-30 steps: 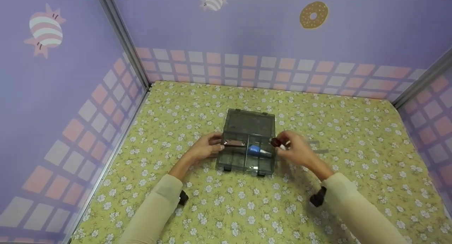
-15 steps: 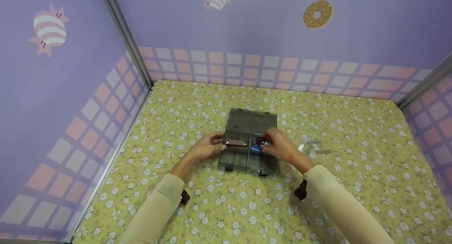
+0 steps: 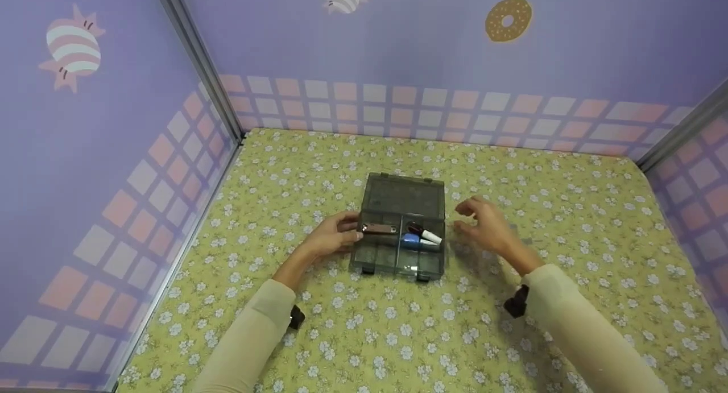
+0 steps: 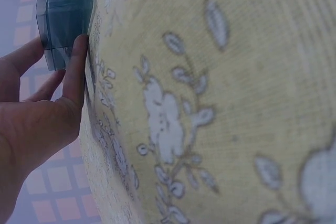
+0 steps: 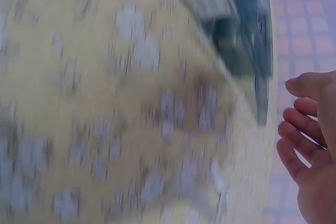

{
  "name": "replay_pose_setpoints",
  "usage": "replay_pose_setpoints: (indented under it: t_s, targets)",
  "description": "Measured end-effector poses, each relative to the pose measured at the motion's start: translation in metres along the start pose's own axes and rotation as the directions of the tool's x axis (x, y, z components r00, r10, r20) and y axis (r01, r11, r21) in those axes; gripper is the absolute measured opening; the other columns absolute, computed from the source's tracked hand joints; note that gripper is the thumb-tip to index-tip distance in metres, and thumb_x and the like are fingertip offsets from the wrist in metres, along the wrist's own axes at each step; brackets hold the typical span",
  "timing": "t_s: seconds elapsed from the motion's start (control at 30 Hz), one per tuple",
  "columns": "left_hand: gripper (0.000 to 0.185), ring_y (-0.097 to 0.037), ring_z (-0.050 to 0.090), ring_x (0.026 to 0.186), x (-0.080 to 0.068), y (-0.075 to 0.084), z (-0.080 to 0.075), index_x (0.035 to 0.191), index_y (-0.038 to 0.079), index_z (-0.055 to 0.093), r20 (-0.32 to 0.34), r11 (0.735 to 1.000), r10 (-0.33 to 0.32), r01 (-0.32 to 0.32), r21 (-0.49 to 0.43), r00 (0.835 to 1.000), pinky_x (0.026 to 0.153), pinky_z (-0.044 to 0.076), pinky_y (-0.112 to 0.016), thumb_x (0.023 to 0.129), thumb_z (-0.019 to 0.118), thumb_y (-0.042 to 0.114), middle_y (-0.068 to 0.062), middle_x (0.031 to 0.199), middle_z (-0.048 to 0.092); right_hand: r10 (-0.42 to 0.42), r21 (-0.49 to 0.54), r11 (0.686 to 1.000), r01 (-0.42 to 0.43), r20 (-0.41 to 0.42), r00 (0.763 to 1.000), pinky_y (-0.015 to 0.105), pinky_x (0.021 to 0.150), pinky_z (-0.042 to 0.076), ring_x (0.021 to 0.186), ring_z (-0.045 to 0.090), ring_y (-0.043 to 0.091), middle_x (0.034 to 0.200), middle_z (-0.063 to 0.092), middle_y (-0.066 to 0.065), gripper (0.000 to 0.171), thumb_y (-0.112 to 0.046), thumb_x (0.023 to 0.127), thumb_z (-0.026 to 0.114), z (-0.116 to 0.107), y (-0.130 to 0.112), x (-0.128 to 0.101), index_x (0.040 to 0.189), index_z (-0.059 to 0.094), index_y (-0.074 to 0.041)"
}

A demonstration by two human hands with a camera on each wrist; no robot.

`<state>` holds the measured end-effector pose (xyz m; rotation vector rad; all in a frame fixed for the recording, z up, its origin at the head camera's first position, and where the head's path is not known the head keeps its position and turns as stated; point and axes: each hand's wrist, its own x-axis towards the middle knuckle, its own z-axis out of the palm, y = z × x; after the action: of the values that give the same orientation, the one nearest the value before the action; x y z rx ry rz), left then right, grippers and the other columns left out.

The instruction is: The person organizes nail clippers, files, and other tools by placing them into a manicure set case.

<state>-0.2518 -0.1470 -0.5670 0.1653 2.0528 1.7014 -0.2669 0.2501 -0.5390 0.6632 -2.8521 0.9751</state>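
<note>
— Where is the dark red-and-white piece (image 3: 425, 234) now?
— In the smoky organizer box (image 3: 402, 228), its upper right cell, just above the blue piece (image 3: 410, 240). A second ago the right hand (image 3: 483, 229) pinched it.
— And now?
— Empty, fingers loose, withdrawn just right of the box (delivery looks done). The left hand (image 3: 333, 238) steadies the box's left wall, fingers straight.

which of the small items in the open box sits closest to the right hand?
The dark red one with the white tip, in the right compartment of the box. The blue one lies just in front; the brown one is by the left hand.
</note>
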Motion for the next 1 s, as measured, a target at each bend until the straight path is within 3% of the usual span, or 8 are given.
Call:
replay_pose_setpoints:
  t_s: [0.37, 0.67, 1.0]
  targets:
    - [0.064, -0.031, 0.050, 0.145, 0.000, -0.001, -0.001, 0.161, 0.009, 0.044, -0.012, 1.000, -0.008, 0.008, -0.005, 1.000, 0.108, 0.052, -0.050, 0.104, 0.071, 0.013, -0.013, 0.161, 0.048, 0.036, -0.055, 0.998, -0.031, 0.090, 0.995, 0.056, 0.085, 0.058, 0.099, 0.066, 0.037, 0.109, 0.064, 0.019, 0.017, -0.002, 0.099, 0.073, -0.016, 0.042, -0.029, 0.114, 0.075, 0.005]
    - [0.062, -0.031, 0.049, 0.146, -0.002, 0.000, -0.001, 0.161, 0.010, 0.045, -0.015, 1.000, -0.006, 0.006, 0.019, 1.000, 0.108, 0.052, -0.050, 0.104, 0.071, 0.016, -0.014, 0.160, 0.048, -0.007, -0.151, 0.988, 0.019, 0.082, 0.997, 0.050, 0.074, 0.055, 0.086, 0.062, 0.028, 0.106, 0.062, 0.016, 0.012, 0.000, 0.096, 0.074, -0.011, 0.052, -0.035, 0.107, 0.079, 0.000]
    - [0.063, -0.033, 0.048, 0.147, 0.001, -0.001, 0.000, 0.162, 0.006, 0.042, 0.005, 1.000, 0.028, -0.028, 0.008, 1.000, 0.110, 0.050, -0.049, 0.105, 0.070, 0.011, -0.018, 0.161, 0.046, -0.011, -0.133, 0.991, 0.022, 0.084, 0.996, 0.041, 0.067, 0.047, 0.077, 0.053, 0.021, 0.098, 0.059, 0.012, 0.011, 0.001, 0.098, 0.071, -0.011, 0.052, -0.036, 0.104, 0.080, -0.002]
